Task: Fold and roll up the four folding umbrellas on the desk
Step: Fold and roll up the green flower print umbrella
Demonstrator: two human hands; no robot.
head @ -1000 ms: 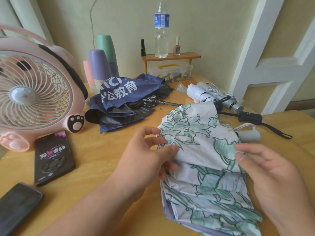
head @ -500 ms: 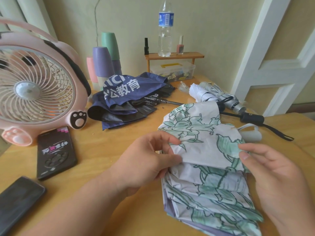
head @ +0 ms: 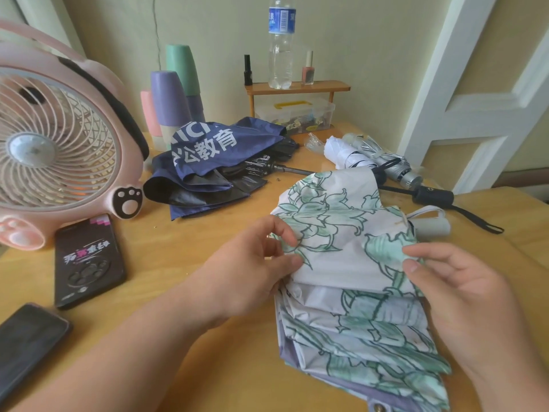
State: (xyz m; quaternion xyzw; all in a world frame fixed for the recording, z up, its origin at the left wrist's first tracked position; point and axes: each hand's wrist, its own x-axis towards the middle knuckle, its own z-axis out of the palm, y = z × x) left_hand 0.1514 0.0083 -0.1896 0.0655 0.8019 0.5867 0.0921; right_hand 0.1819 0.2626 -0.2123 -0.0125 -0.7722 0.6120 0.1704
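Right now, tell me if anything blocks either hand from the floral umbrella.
Nothing visible does. The left hand already pinches the floral umbrella canopy at its left edge, and the right hand grips its right edge; both touch fabric directly.

1. A pale yellow-green wall point(head: 371, 40) rises beyond the hands.
2. A white panelled door point(head: 481, 108) stands beyond the right hand.
3. A wooden tabletop point(head: 178, 263) lies beneath both hands, in soft even light.
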